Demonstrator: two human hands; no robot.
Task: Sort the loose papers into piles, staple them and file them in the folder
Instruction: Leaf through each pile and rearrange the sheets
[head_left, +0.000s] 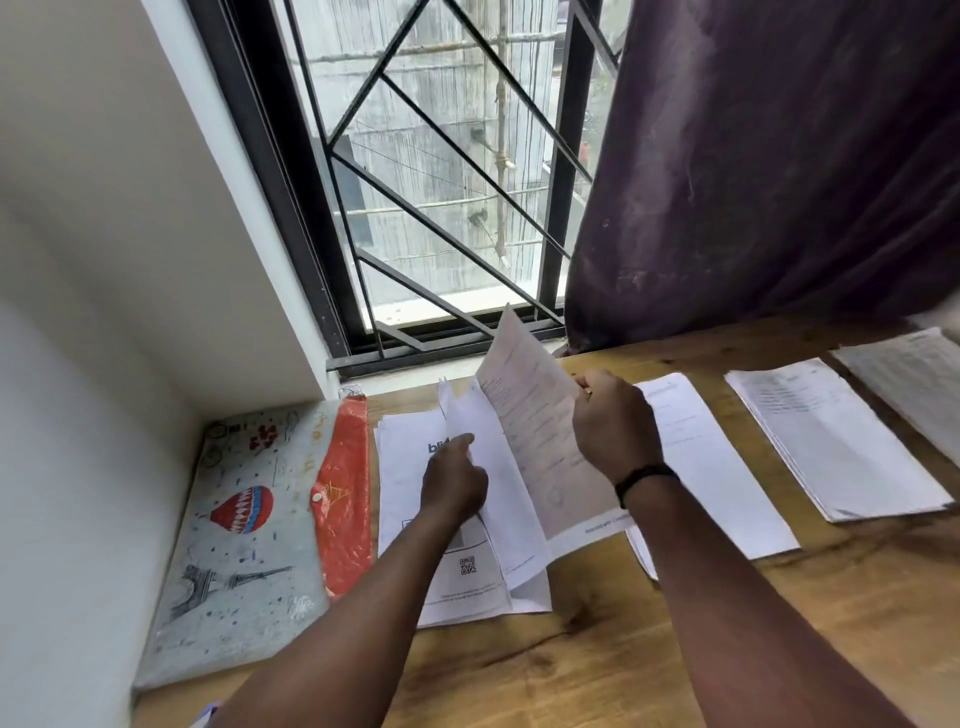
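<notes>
Bare wooden table (597, 670) near edge open; folder (249, 519) blocks left, paper piles (831, 441) crowd far right.

Ahead of you: a window (447, 171) with a black frame and a black metal grille (415, 208) of diagonal bars. Through it you get a grey building wall with bamboo scaffolding (501, 156). A dark purple curtain (769, 166) hangs on the right, its lower edge reaching the wooden desk (597, 665). To your left a white wall (93, 260) forms the window recess. A black wristband (644, 480) sits on the right wrist.
</notes>
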